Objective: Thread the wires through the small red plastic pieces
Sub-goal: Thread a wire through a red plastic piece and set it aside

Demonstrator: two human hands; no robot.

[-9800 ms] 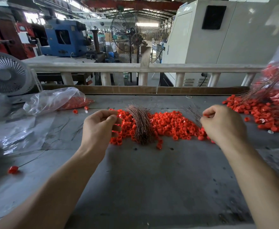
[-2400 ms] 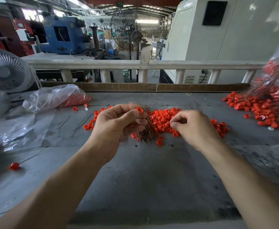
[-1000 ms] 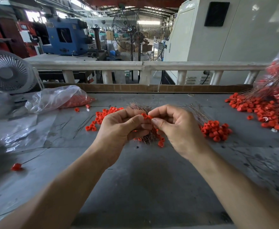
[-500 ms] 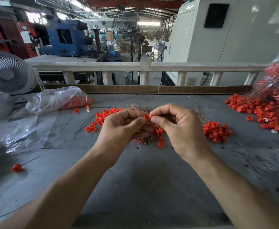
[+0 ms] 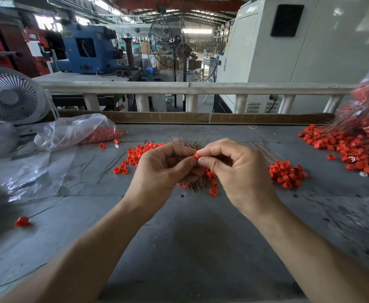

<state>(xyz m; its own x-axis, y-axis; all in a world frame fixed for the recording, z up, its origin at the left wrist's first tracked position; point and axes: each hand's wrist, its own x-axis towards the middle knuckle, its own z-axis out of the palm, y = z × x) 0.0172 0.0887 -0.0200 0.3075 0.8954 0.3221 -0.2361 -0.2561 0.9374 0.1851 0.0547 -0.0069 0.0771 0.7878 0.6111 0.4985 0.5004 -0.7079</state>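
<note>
My left hand (image 5: 161,171) and right hand (image 5: 233,169) met above the middle of the grey surface (image 5: 192,237), fingertips together on one small red piece (image 5: 195,155) — my right thumb and forefinger pinched it, and my left thumb and forefinger curled in against it from the other side. Whether a wire ran through it I could not tell. Under my hands lay the bundle of wires (image 5: 185,143) among loose red pieces (image 5: 135,154). A small cluster of red pieces (image 5: 286,173) sat just beside my right hand, with a bigger heap (image 5: 349,147) at the surface's right edge. Toward the far left corner lay a clear plastic bag (image 5: 74,130) — and a white fan (image 5: 10,97) stood behind it.
</note>
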